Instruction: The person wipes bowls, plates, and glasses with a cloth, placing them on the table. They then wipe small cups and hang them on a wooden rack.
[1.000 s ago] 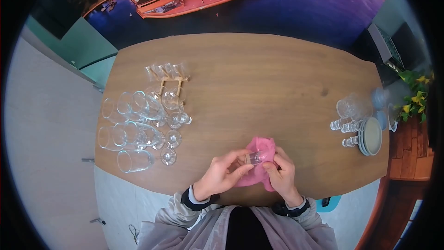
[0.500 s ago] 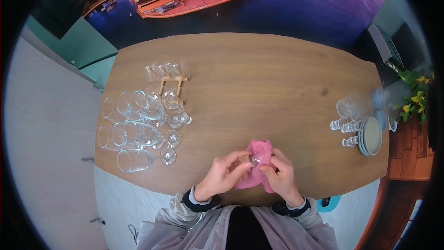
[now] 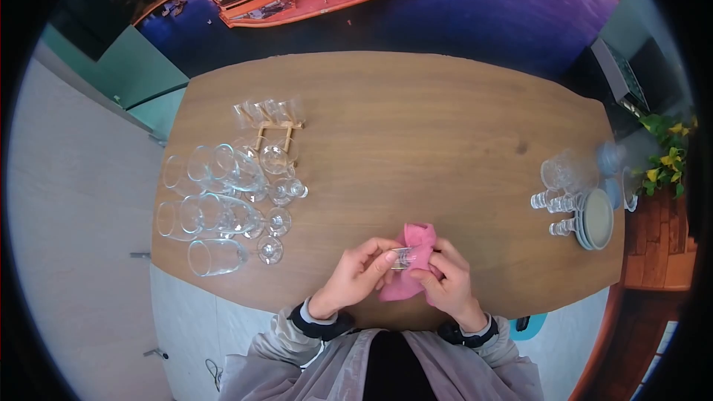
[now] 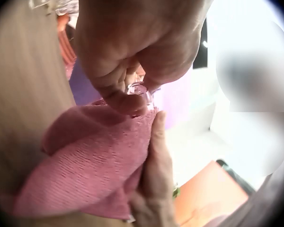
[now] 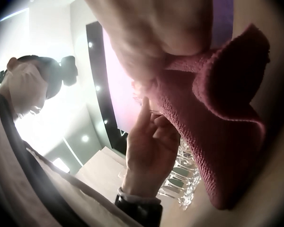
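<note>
Near the table's front edge, the left hand (image 3: pixel 359 273) pinches a small clear glass (image 3: pixel 402 258) between thumb and fingers. The right hand (image 3: pixel 448 282) grips a pink cloth (image 3: pixel 405 287) that is wrapped around the glass's right end. In the left wrist view the glass (image 4: pixel 138 89) shows its round end above the cloth (image 4: pixel 92 161), with the left thumb and fingers on it. The right wrist view shows the cloth (image 5: pixel 217 142) hanging from the right hand (image 5: pixel 156 33), hiding most of the glass, and the left hand (image 5: pixel 151 151) beyond.
Several stemmed glasses (image 3: pixel 215 256) lie on the left of the wooden table (image 3: pixel 416 126). Behind them, small glasses (image 3: pixel 267 113) sit at a wooden rack (image 3: pixel 276 126). At the right stand stacked dishes (image 3: pixel 598 219), glassware (image 3: pixel 568 171) and a plant (image 3: pixel 665 152).
The glass has turned within the hands and its clear side shows again between the left fingers and the cloth. The cloth is bunched more narrowly, and the right fingers have shifted slightly left.
</note>
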`<control>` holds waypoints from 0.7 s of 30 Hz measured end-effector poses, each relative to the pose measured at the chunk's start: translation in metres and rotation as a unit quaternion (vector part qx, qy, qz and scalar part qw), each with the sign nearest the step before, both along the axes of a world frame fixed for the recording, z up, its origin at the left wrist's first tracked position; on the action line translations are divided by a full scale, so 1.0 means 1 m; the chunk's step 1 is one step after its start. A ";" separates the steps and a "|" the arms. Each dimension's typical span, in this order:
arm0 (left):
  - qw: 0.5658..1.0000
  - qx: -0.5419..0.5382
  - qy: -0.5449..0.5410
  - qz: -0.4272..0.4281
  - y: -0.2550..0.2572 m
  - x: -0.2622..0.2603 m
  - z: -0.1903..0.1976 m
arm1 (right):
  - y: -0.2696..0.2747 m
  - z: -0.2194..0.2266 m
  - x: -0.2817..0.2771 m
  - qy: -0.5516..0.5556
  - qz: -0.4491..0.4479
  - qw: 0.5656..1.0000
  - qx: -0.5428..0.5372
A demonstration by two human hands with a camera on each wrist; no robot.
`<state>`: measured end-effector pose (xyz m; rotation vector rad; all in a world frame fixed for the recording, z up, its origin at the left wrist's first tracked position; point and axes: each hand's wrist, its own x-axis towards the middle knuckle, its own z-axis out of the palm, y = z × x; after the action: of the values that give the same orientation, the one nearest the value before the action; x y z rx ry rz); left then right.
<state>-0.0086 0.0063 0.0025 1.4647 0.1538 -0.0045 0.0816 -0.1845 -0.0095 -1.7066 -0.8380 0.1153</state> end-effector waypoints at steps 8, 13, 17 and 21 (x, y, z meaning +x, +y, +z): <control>0.903 -0.339 0.245 -0.098 0.013 0.007 0.005 | 0.002 -0.003 0.007 -0.091 0.082 0.992 0.021; 0.978 -0.171 0.109 -0.044 -0.005 0.006 0.000 | 0.002 -0.005 0.001 0.073 0.007 0.996 0.060; 0.975 0.165 -0.150 0.022 -0.003 0.011 0.004 | -0.001 -0.005 0.003 0.110 0.019 0.993 0.043; 0.848 0.446 -0.284 -0.007 0.007 0.014 0.021 | -0.002 0.009 -0.001 0.303 0.038 0.952 0.032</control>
<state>0.0059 0.0137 0.0231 2.3266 -0.4009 0.5556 0.0804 -0.1860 -0.0003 -1.4527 -0.4379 0.6256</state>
